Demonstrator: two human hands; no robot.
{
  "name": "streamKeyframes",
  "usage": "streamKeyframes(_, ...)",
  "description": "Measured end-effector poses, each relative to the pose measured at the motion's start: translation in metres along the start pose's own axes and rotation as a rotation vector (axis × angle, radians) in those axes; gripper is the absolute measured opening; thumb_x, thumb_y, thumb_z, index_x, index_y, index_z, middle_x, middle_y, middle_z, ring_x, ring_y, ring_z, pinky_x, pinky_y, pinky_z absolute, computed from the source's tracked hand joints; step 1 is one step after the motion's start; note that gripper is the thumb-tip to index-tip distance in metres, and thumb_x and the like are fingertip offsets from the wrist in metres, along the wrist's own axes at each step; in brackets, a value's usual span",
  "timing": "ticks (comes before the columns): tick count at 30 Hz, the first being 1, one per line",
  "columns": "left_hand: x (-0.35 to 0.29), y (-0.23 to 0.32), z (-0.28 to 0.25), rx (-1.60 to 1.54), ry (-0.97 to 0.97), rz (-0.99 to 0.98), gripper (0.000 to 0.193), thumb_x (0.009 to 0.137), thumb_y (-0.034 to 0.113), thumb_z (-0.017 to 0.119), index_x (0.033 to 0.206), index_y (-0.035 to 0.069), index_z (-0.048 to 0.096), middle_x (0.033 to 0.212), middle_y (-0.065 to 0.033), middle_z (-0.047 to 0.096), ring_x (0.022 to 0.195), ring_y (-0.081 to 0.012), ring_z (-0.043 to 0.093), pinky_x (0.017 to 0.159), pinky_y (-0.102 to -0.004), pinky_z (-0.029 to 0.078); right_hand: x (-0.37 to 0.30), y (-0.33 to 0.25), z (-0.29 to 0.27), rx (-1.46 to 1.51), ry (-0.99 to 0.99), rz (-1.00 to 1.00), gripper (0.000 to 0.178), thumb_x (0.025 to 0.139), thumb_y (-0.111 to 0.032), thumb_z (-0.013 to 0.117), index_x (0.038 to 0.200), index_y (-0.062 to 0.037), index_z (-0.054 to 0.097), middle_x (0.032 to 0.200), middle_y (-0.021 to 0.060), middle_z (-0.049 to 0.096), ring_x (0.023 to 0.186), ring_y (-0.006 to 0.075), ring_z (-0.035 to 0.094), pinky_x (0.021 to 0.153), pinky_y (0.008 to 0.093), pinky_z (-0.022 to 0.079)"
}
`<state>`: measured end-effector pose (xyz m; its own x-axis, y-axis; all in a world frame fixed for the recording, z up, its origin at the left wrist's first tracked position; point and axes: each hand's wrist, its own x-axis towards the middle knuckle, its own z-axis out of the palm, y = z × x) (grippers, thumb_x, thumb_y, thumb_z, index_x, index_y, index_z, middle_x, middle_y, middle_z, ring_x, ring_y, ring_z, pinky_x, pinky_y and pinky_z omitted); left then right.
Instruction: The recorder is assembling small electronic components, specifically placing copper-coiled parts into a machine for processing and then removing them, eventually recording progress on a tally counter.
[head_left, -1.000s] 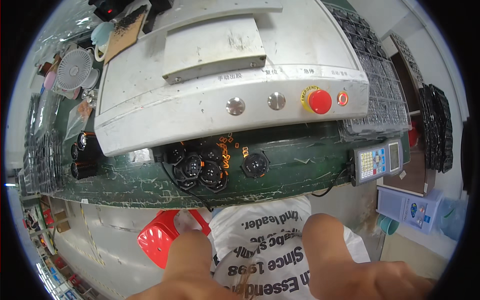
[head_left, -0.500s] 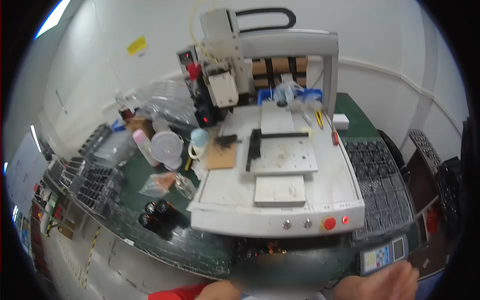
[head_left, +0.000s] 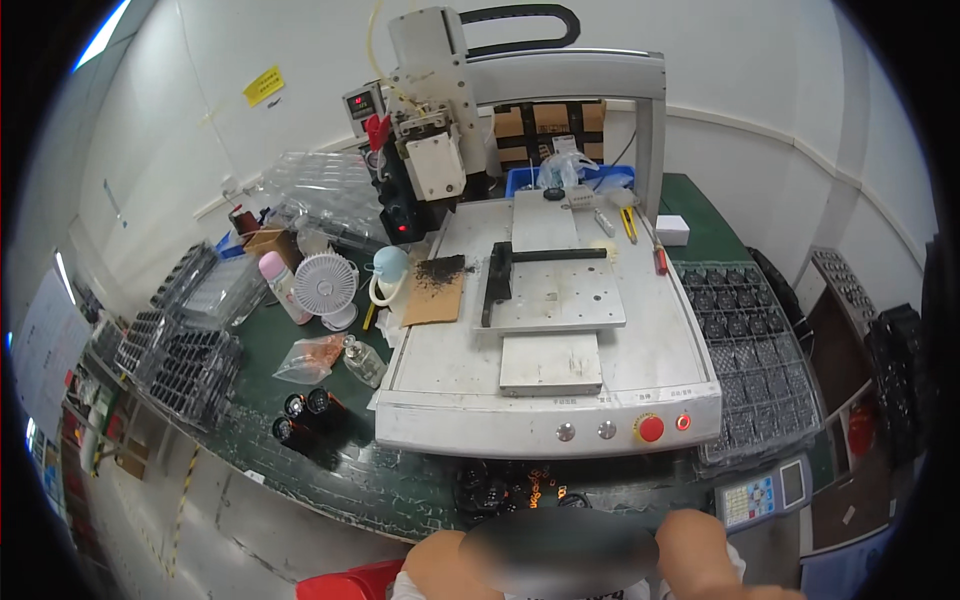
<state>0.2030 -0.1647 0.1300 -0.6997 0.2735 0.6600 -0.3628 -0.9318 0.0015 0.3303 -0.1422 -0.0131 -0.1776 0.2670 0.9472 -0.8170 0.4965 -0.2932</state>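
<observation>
Both forearms are entering at six o'clock with the hands out of view, grip undeterminable, nearest the black round parts (head_left: pixel 510 488) lying on the green tabletop (head_left: pixel 300 460) under the dispensing machine (head_left: pixel 550 400), within reach for loading.

My left forearm (head_left: pixel 440 565) and right forearm (head_left: pixel 705 555) are cut off by the lower edge, so neither of my hands shows. A blurred patch (head_left: pixel 558 553) hides whatever lies between them. The small dark parts (head_left: pixel 510 490) under the machine's front edge (head_left: pixel 545 432) are too small to identify.
</observation>
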Motion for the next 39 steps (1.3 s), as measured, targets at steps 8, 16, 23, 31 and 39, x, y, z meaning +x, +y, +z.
streamKeyframes(8, -0.052, 0.002, -0.103, -0.144, -0.520, 0.144, 0.037, 0.099, 0.026, 0.047, 0.130, 0.008, 0.056, 0.130, -0.0140, 0.054, 0.106, -0.0258, 0.062, 0.092, -0.0388, 0.049, -0.050, 0.027, 0.030, 0.308, -0.147, -0.205, 0.034, 0.101, -0.027, 0.044, 0.123, -0.0042, 0.057, 0.125, 0.0168, 0.058, 0.112, 0.0289, 0.057, 0.098, 0.0408, 0.045)
streamKeyframes(16, -0.068, -0.001, -0.214, -0.096, -0.987, 0.146, 0.037, 0.095, 0.033, 0.058, 0.119, 0.007, 0.066, 0.129, -0.0081, 0.053, 0.100, -0.0248, 0.064, 0.084, -0.0428, 0.056, 0.015, 0.015, 0.027, 0.055, 0.231, 0.161, 0.022, 0.096, -0.017, 0.058, 0.117, -0.0097, 0.059, 0.120, 0.0158, 0.058, 0.105, 0.0328, 0.060, 0.089, 0.0422, 0.051)
streamKeyframes(23, -0.040, 0.024, -0.270, 1.275, -0.826, -0.409, 0.031, 0.076, -0.006, 0.065, 0.105, 0.004, 0.063, 0.103, -0.0138, 0.066, 0.092, -0.0295, 0.065, 0.080, -0.0365, 0.053, 0.051, 0.022, 0.040, 0.357, 0.515, 0.235, 0.010, 0.091, -0.009, 0.064, 0.096, -0.0073, 0.055, 0.109, 0.0110, 0.053, 0.085, 0.0287, 0.055, 0.068, 0.0367, 0.052)
streamKeyframes(31, -0.030, -0.001, -0.257, 1.492, -1.054, -0.542, 0.030, 0.076, -0.002, 0.068, 0.105, 0.004, 0.066, 0.112, -0.0087, 0.067, 0.096, -0.0275, 0.062, 0.088, -0.0375, 0.049, 0.001, 0.024, 0.012, 0.063, 0.098, 0.109, 0.013, 0.092, -0.020, 0.062, 0.100, -0.0111, 0.057, 0.115, 0.0100, 0.052, 0.089, 0.0285, 0.056, 0.073, 0.0378, 0.051)
streamKeyframes(39, -0.042, -0.034, -0.217, 1.348, -1.531, -0.696, 0.046, 0.071, 0.017, 0.077, 0.115, 0.012, 0.065, 0.123, -0.0019, 0.061, 0.108, -0.0219, 0.055, 0.087, -0.0342, 0.041, -0.076, 0.034, -0.030, -1.028, 0.225, 0.526, 0.005, 0.076, 0.000, 0.060, 0.077, -0.0051, 0.062, 0.070, 0.0073, 0.065, 0.058, 0.0165, 0.060, 0.054, 0.0268, 0.046)
